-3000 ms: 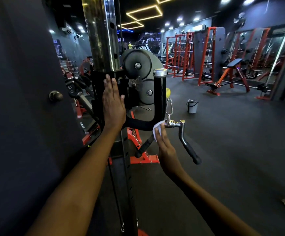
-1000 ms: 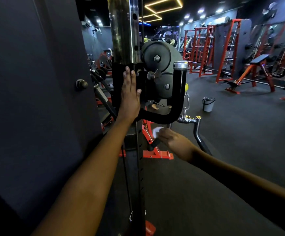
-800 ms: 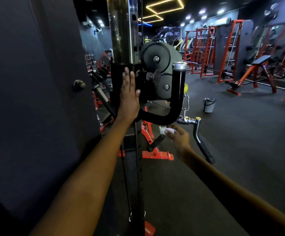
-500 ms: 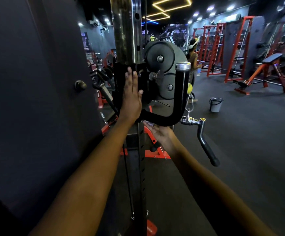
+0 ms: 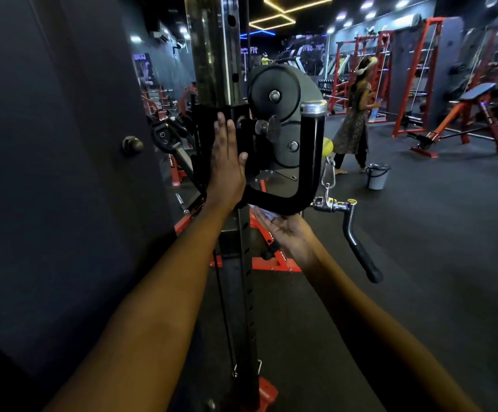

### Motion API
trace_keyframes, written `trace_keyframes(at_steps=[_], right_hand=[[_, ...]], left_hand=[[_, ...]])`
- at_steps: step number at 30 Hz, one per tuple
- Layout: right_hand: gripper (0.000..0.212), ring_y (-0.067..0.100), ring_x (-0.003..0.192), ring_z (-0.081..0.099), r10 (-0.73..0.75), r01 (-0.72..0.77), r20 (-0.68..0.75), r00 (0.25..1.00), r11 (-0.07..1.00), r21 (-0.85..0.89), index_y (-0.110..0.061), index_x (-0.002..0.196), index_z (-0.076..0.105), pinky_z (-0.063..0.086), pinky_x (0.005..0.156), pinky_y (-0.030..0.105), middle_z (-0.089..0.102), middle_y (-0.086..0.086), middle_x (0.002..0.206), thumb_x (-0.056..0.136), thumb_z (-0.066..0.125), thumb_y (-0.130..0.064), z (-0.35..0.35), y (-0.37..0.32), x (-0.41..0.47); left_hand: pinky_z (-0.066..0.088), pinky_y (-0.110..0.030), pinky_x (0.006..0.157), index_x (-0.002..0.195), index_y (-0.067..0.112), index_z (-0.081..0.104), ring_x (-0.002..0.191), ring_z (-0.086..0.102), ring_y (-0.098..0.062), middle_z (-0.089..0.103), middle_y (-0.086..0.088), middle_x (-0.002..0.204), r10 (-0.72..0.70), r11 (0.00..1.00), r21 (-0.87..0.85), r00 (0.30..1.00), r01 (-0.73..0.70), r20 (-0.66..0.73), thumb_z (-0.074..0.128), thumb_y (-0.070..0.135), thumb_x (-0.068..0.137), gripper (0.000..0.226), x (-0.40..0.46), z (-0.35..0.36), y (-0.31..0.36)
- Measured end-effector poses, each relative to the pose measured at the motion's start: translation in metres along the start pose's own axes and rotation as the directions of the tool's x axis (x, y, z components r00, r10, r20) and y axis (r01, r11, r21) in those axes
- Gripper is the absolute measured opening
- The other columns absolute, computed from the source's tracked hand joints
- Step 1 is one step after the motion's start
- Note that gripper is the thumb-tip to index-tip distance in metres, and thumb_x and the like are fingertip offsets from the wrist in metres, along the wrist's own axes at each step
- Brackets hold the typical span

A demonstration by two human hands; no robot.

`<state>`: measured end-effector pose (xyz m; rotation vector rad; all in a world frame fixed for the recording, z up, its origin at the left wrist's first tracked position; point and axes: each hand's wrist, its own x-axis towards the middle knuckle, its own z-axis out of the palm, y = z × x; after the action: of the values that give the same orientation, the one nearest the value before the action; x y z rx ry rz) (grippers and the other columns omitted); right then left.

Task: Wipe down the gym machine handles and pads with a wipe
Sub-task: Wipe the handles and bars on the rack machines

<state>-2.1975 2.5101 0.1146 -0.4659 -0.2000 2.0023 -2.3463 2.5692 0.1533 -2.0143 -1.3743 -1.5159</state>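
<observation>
A person's left hand (image 5: 226, 165) lies flat, fingers straight and together, against the black carriage (image 5: 212, 120) of a cable machine, gripping nothing, while the right hand (image 5: 286, 230) is turned palm up beneath the bottom bend of a black U-shaped handle (image 5: 308, 162) and presses a white wipe (image 5: 267, 214) against its underside; the fingers are loosely spread around the wipe rather than curled into a fist, and only a small crumpled part of the cloth shows between the palm and the bar. The handle curves up to a silver end cap (image 5: 313, 107) in front of a dark pulley housing (image 5: 277, 114) mounted on the perforated steel upright (image 5: 212, 49). Just right of the handle, a carabiner (image 5: 328, 173) hangs from a yellow ball stop (image 5: 328, 145) and carries a chrome swivel (image 5: 331, 203) with a bent single-grip cable attachment (image 5: 357, 245) whose black rubber grip angles down toward the dark rubber floor (image 5: 420, 263), untouched by either hand. A dark panel (image 5: 48, 144) with a round knob (image 5: 132, 145) fills the left of the view. Farther back, another person in a patterned dress (image 5: 353, 120) stands near a grey bucket (image 5: 377, 176), with red racks (image 5: 414, 72) and an orange-framed bench (image 5: 473, 114) along the far wall under square ceiling lights (image 5: 286, 10)
</observation>
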Motion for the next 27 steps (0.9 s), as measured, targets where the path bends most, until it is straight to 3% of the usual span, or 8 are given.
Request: trace_keyframes(at_steps=[5, 11, 13, 15, 17, 20, 22, 27], right_hand=[[0.03, 0.036, 0.13, 0.042, -0.002, -0.022, -0.196, 0.981, 0.993, -0.12, 0.016, 0.12, 0.046, 0.038, 0.106, 0.033, 0.041, 0.029, 0.138, 0.1, 0.029, 0.003, -0.006, -0.028, -0.021], [0.015, 0.034, 0.112, 0.056, -0.275, 0.241, -0.132, 0.952, 0.944, -0.225, 0.008, 0.085, 0.051, 0.045, 0.097, 0.024, 0.055, 0.027, 0.109, 0.096, 0.043, 0.003, 0.004, -0.037, -0.068], [0.015, 0.02, 0.086, 0.066, -0.64, 0.57, -0.006, 0.768, 0.688, -0.449, 0.002, 0.079, 0.055, 0.054, 0.077, 0.018, 0.058, 0.017, 0.088, 0.094, 0.051, 0.0, 0.011, -0.035, -0.074], [0.014, 0.0, 0.077, 0.064, -0.838, 0.74, 0.339, 0.427, 0.108, -0.664, -0.004, 0.086, 0.063, 0.049, 0.07, 0.011, 0.058, 0.009, 0.086, 0.095, 0.056, -0.012, 0.015, -0.035, -0.076], [0.026, -0.006, 0.097, 0.055, -0.605, 0.669, 0.704, 0.372, -0.351, -0.656, 0.0, 0.112, 0.06, 0.037, 0.084, 0.002, 0.059, 0.008, 0.109, 0.099, 0.046, -0.017, 0.01, -0.037, -0.071], [0.047, 0.02, 0.13, 0.034, -0.053, 0.481, 0.932, 0.359, -0.845, -0.234, 0.009, 0.128, 0.05, 0.014, 0.113, 0.012, 0.049, 0.023, 0.135, 0.105, 0.022, -0.02, -0.018, -0.05, -0.052], [0.05, 0.028, 0.127, 0.038, 0.142, 0.34, 0.93, 0.34, -0.94, 0.02, 0.012, 0.119, 0.057, 0.016, 0.115, 0.025, 0.057, 0.024, 0.125, 0.105, 0.019, -0.017, -0.035, -0.056, -0.037], [0.032, 0.028, 0.11, 0.06, 0.388, 0.139, 0.851, 0.354, -0.922, 0.362, 0.002, 0.1, 0.071, 0.03, 0.105, 0.032, 0.068, 0.013, 0.106, 0.087, 0.043, -0.006, -0.031, -0.03, -0.012]], left_hand=[[-0.005, -0.019, 0.118, 0.152, 0.0, 0.003, 0.149, -0.005, -0.029, -0.004, -0.022, 0.16, -0.005, 1.0, 0.01, 1.0, 0.005, -0.004, 0.038, 0.017, 0.103, 0.062, 0.001, 0.0, 0.001], [0.0, -0.028, 0.12, 0.152, 0.001, 0.003, 0.149, -0.006, -0.029, -0.005, -0.021, 0.16, -0.003, 1.0, 0.009, 1.0, 0.002, 0.009, 0.037, 0.016, 0.104, 0.062, 0.001, -0.003, 0.002], [0.003, -0.035, 0.121, 0.152, 0.001, 0.003, 0.149, -0.006, -0.029, -0.006, -0.021, 0.16, 0.001, 1.0, 0.011, 1.0, -0.002, 0.015, 0.037, 0.016, 0.103, 0.061, 0.001, -0.003, 0.002], [0.004, -0.036, 0.121, 0.152, 0.001, 0.003, 0.149, -0.007, -0.029, -0.006, -0.02, 0.16, -0.001, 1.0, 0.009, 1.0, 0.0, 0.018, 0.037, 0.015, 0.103, 0.061, 0.001, -0.004, 0.002], [0.002, -0.033, 0.121, 0.152, 0.001, 0.003, 0.149, -0.007, -0.029, -0.006, -0.02, 0.16, 0.0, 1.0, 0.008, 1.0, 0.0, 0.022, 0.038, 0.014, 0.103, 0.062, 0.0, -0.005, 0.002], [-0.002, -0.029, 0.12, 0.152, 0.001, 0.003, 0.149, -0.007, -0.029, -0.006, -0.02, 0.16, 0.0, 1.0, 0.008, 0.999, 0.0, 0.032, 0.039, 0.012, 0.103, 0.062, 0.0, -0.006, 0.002], [-0.004, -0.026, 0.12, 0.152, 0.002, 0.002, 0.149, -0.008, -0.029, -0.007, -0.02, 0.16, 0.007, 1.0, 0.006, 0.999, -0.007, 0.042, 0.039, 0.012, 0.103, 0.063, 0.0, -0.007, 0.002], [-0.003, -0.025, 0.119, 0.153, 0.003, 0.002, 0.149, -0.009, -0.026, -0.008, -0.018, 0.161, -0.003, 1.0, 0.007, 0.999, 0.003, 0.041, 0.039, 0.014, 0.103, 0.063, -0.001, -0.007, 0.002]])
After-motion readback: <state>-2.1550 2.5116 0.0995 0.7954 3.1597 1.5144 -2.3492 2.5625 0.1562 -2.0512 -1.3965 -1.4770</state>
